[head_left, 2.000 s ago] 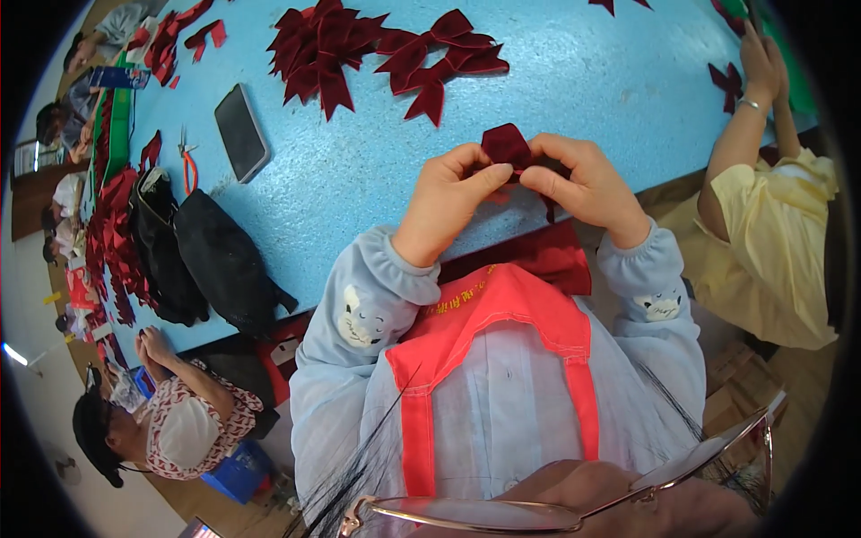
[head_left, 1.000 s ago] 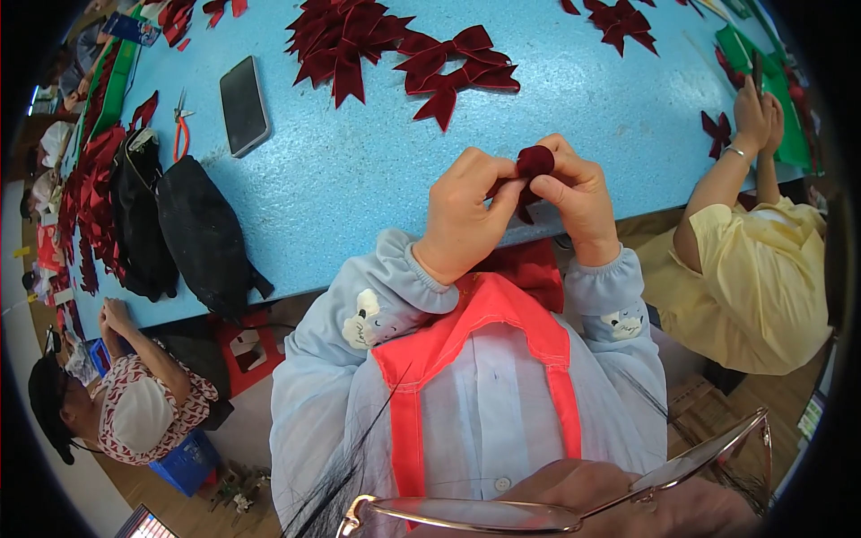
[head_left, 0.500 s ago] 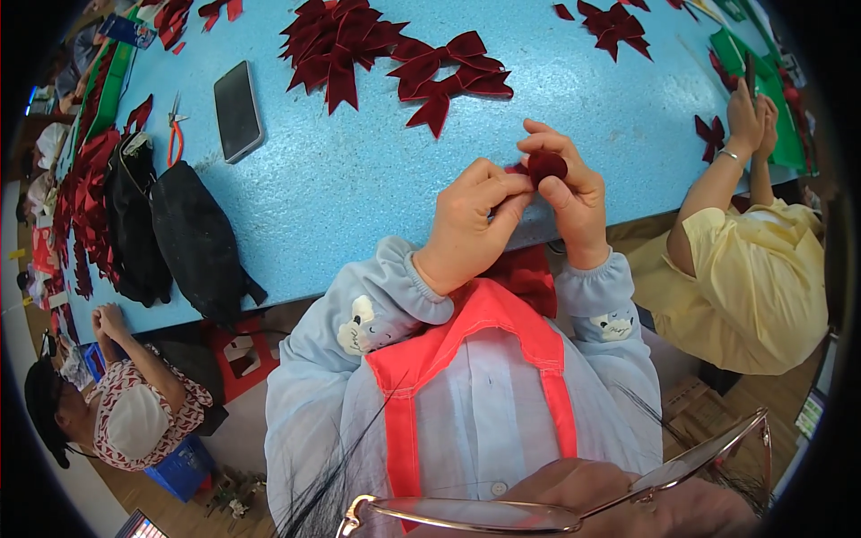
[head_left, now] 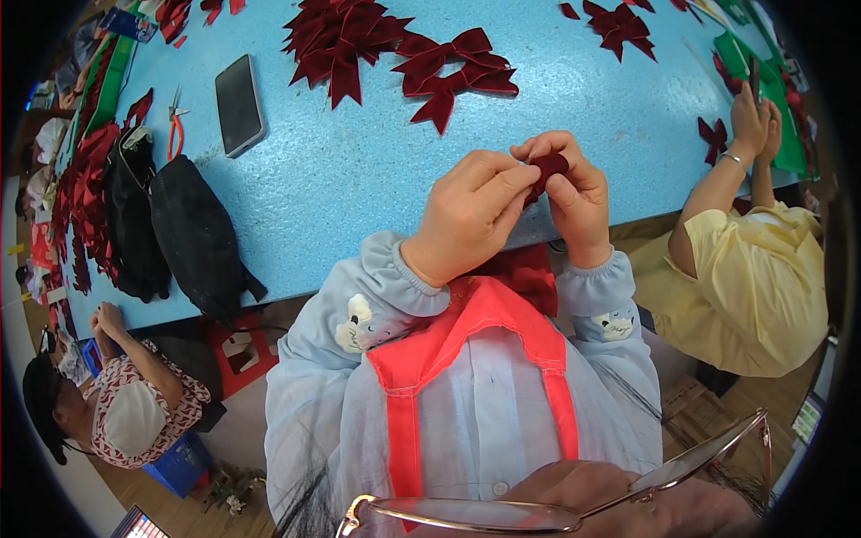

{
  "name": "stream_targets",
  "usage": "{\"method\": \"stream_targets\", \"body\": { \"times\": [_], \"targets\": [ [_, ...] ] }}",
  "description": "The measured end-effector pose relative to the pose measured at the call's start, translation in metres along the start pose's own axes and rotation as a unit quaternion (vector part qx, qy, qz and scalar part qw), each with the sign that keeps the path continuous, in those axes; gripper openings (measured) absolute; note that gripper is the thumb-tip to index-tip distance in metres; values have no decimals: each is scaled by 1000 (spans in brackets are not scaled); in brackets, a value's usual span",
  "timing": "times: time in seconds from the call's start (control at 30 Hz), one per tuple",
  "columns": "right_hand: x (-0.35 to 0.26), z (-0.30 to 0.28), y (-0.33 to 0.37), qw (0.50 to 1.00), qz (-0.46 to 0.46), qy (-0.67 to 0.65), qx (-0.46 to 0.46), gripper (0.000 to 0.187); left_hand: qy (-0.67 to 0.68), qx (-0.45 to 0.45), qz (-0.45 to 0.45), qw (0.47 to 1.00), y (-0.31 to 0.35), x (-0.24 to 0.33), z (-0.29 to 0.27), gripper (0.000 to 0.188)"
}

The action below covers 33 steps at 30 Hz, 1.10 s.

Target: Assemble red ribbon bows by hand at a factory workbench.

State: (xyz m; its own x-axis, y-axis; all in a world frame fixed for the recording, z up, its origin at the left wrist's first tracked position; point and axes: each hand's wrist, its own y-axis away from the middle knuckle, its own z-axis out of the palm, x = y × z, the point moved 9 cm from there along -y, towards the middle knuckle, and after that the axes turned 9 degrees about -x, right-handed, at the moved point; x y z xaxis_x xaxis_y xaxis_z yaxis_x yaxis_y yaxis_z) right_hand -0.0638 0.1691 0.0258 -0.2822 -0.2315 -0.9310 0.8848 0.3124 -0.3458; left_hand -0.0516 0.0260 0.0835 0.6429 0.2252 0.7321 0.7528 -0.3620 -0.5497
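Above the near edge of the blue table (head_left: 341, 224), a dark red velvet ribbon piece (head_left: 551, 168) is pinched between my two hands. My left hand (head_left: 471, 211) is closed, with thumb and forefinger pressed together on its left side. Curled round the other side are the fingers and thumb of my right hand (head_left: 578, 199). Fingers hide much of the ribbon, so its full shape does not show. Just beyond my hands lie dark red velvet bows (head_left: 459, 81), overlapping one another. To their left is a heap of similar bows (head_left: 336, 45).
A phone (head_left: 239, 106), orange-handled pliers (head_left: 176, 130) and a black pouch (head_left: 193, 229) lie to the left, near piled red ribbon (head_left: 85, 197). Another person in yellow (head_left: 753, 287) works at the right beside a green tray (head_left: 789, 134). A second person (head_left: 143, 403) sits at the left.
My left hand's fingertips have moved up onto the ribbon piece, covering more of it. My right hand's raised fingers have curled in round it. The ribbon has turned slightly.
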Motion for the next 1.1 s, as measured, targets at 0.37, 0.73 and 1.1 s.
{"method": "stream_targets", "body": {
  "times": [0.37, 0.73, 1.1],
  "targets": [
    [-1, 10, -1, 997, 51, -49, -37, 29, -85, -128, 116, 981, -6, 13, 4, 23],
    [10, 12, -2, 976, 86, -200, 24, 42, 10, -2, -11, 1000, -6, -3, -1, 24],
    [14, 25, -1, 954, 49, -294, 23, 43, -6, 23, -19, 1000, 0, -4, 1, 24]
  ]
}}
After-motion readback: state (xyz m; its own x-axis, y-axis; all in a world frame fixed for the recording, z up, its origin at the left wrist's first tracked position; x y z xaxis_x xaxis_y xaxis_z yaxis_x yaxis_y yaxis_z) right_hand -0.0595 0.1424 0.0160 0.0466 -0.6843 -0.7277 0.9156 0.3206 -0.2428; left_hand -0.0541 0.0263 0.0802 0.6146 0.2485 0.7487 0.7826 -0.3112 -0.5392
